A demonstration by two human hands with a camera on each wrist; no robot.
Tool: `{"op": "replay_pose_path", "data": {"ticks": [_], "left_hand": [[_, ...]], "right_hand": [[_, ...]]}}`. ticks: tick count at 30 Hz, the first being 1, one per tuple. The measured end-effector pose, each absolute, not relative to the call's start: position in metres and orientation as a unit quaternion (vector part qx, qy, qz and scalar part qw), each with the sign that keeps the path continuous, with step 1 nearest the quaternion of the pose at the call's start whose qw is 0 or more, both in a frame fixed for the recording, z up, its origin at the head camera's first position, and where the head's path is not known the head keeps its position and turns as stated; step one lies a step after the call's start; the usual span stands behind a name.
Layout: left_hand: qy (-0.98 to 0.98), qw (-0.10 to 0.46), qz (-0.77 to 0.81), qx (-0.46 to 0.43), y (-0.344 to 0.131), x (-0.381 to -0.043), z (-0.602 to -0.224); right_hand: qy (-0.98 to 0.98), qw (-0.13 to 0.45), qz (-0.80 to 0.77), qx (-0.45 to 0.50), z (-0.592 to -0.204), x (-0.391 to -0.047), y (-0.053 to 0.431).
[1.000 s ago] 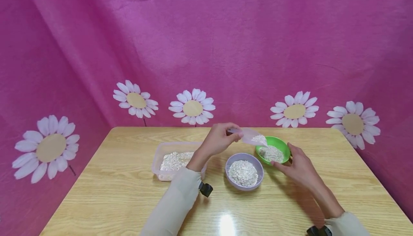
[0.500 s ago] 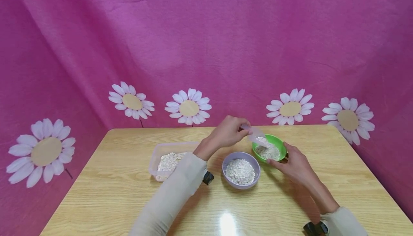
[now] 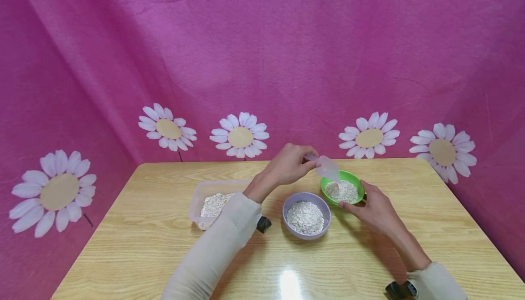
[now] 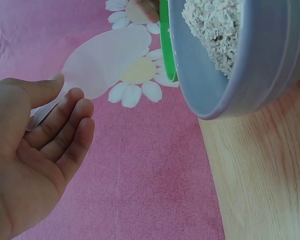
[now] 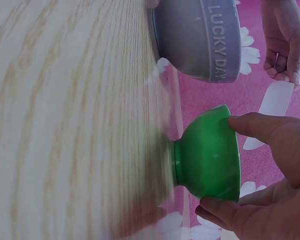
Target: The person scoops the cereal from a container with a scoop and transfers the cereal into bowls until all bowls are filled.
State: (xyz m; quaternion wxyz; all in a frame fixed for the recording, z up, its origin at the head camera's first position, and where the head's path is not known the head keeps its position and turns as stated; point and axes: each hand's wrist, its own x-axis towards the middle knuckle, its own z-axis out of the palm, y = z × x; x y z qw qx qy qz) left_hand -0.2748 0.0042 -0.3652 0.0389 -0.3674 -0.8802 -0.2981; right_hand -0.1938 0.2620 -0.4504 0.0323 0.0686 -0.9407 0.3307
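My left hand (image 3: pixel 290 164) pinches the handle of a translucent pinkish scoop (image 3: pixel 327 168) between thumb and fingers. The scoop is tipped over the far left rim of a green bowl (image 3: pixel 361 189), and its blade looks empty in the left wrist view. White oat flakes (image 3: pixel 342 191) lie inside the green bowl. My right hand (image 3: pixel 375 209) holds that bowl by its right side, thumb and fingers on the rim and wall, as the right wrist view shows. Nearer to me stands a lavender bowl (image 3: pixel 287 227) heaped with flakes; its side reads "LUCKY DAY".
A translucent pink rectangular tub (image 3: pixel 198 195) with flakes stands at the left, partly hidden behind my left forearm. All of this is on a wooden table (image 3: pixel 135 245). A magenta cloth (image 3: pixel 262 63) with daisies hangs behind the table's far edge.
The scoop has moved right and tilted down over the green bowl; the flakes on it have slid off into the bowl. My right hand has kept its grip on the bowl.
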Motion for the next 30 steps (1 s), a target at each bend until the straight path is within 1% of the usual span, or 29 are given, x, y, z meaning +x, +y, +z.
{"op": "replay_pose_path", "data": {"ticks": [5,12,20,30], "left_hand": [[-0.876,0.030,-0.326,-0.355,-0.004,-0.272,-0.365],[-0.868,0.038,-0.371,-0.327,-0.026,-0.266,-0.367],[-0.855,0.066,-0.428,-0.284,-0.064,-0.253,-0.374],[-0.849,0.100,-0.465,-0.229,-0.114,-0.238,-0.389]], "right_hand": [[-0.941,0.034,0.330,0.063,-0.448,-0.192,0.259],[-0.947,0.023,0.318,0.035,-0.436,-0.188,0.255],[-0.947,0.060,0.310,0.063,-0.423,-0.182,0.237],[-0.934,0.071,0.335,0.103,-0.416,-0.176,0.206]]}}
